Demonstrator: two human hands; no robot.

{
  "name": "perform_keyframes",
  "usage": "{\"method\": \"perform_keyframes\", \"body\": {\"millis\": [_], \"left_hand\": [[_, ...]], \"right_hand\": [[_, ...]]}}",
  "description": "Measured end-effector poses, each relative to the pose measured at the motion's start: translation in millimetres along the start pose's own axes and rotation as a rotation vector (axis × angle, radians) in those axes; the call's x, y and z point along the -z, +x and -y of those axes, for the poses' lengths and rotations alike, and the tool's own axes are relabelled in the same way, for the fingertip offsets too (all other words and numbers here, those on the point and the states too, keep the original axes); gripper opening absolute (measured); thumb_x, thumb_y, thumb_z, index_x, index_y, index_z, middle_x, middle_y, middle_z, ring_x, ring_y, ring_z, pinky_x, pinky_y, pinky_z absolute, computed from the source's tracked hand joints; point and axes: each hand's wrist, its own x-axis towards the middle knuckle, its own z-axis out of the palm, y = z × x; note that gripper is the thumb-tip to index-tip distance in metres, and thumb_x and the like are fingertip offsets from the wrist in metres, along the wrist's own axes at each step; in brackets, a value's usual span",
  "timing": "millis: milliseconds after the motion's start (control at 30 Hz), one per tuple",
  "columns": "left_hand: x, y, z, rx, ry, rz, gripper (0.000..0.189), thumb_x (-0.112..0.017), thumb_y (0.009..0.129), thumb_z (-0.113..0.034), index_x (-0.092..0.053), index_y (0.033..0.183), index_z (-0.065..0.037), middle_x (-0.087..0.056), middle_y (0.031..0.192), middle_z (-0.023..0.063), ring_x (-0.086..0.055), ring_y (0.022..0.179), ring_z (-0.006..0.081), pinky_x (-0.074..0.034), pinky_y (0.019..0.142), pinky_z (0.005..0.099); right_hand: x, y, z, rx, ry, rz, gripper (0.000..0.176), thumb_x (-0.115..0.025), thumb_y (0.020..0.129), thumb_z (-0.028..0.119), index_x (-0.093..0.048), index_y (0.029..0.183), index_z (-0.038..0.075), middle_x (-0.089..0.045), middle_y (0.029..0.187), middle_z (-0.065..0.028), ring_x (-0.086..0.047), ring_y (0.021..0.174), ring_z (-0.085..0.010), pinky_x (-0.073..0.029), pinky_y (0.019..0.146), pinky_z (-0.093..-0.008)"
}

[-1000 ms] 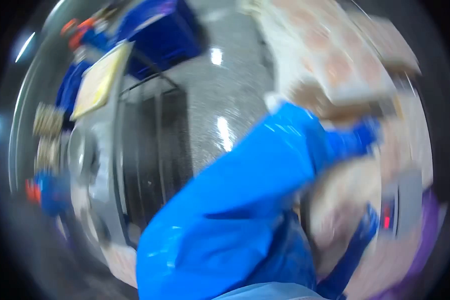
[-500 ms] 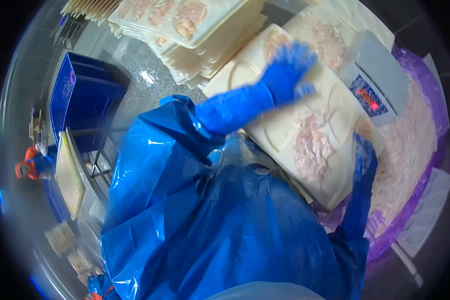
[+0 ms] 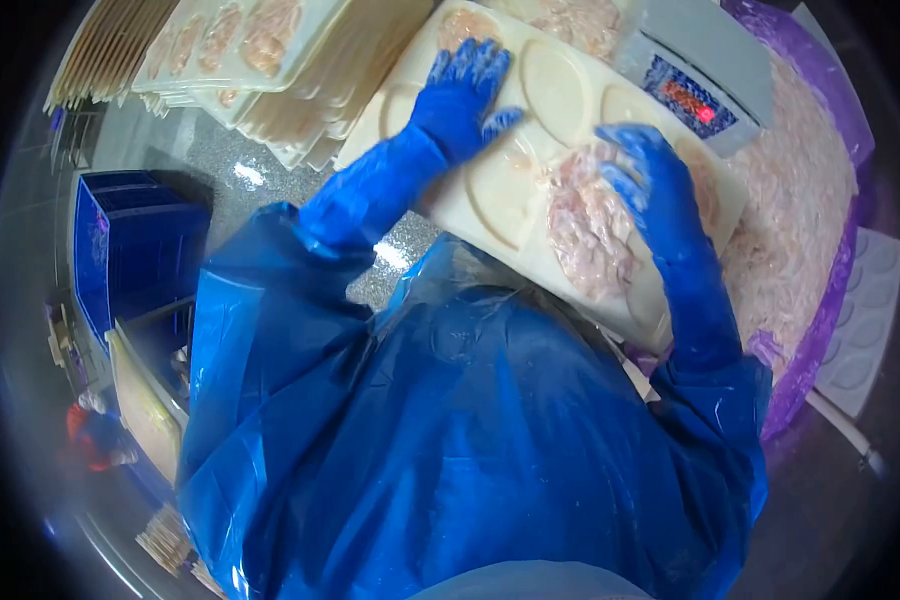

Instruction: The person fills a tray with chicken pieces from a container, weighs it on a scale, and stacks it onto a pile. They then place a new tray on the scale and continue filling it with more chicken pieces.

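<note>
A white moulded tray [image 3: 460, 190] with oval hollows lies in front of me. My left hand [image 3: 460, 105], in a blue glove, is spread out over its upper left part, fingertips at a hollow filled with pale pink raw meat [image 3: 467, 27]. A loose heap of raw meat [image 3: 588, 235] sits on the lower right part of the tray. At the heap's upper right edge is my right hand [image 3: 655, 180], gloved in blue, its fingers bent and apart, touching the meat. Another filled hollow [image 3: 705, 185] is partly hidden behind that hand.
A grey scale [image 3: 705, 85] with a lit red display stands beyond the tray. To the right is a purple-lined container [image 3: 835, 330] full of raw meat [image 3: 790, 240]. Stacked trays [image 3: 310, 90] stand at upper left, a blue crate [image 3: 135, 250] at left. A blurred person [image 3: 90, 435] appears farther left.
The view has shifted, so the tray sits farther up and left. My right hand has moved from the tray's right end onto the meat heap. My left hand stays spread over the tray.
</note>
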Motion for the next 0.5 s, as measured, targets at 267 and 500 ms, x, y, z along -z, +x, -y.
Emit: {"method": "perform_keyframes", "body": {"millis": [267,500], "left_hand": [[11.5,5.0,-102.0,-0.019,-0.267,0.051,0.046,-0.074,0.073,-0.032,-0.061,0.111,-0.01,-0.055,0.117,0.017,-0.052,0.11,0.037,-0.041,0.095,0.048],[18.7,10.0,-111.9,0.095,-0.142,0.051,0.037,-0.073,0.068,-0.03,-0.06,0.097,-0.01,-0.058,0.102,0.0144,-0.055,0.097,0.0352,-0.044,0.082,0.0486]], "right_hand": [[-17.1,-3.5,-25.0,-0.042,-0.266,0.09,0.032,-0.072,0.08,0.009,-0.065,0.111,0.005,-0.062,0.112,-0.0149,-0.06,0.102,-0.0323,-0.049,0.087,-0.0407],[-21.6,-18.7,-33.6,0.328,-0.832,-0.076,0.028,-0.066,0.086,0.021,-0.065,0.112,0.011,-0.067,0.092,-0.0117,-0.062,0.089,-0.0339,-0.05,0.077,-0.0431]]}}
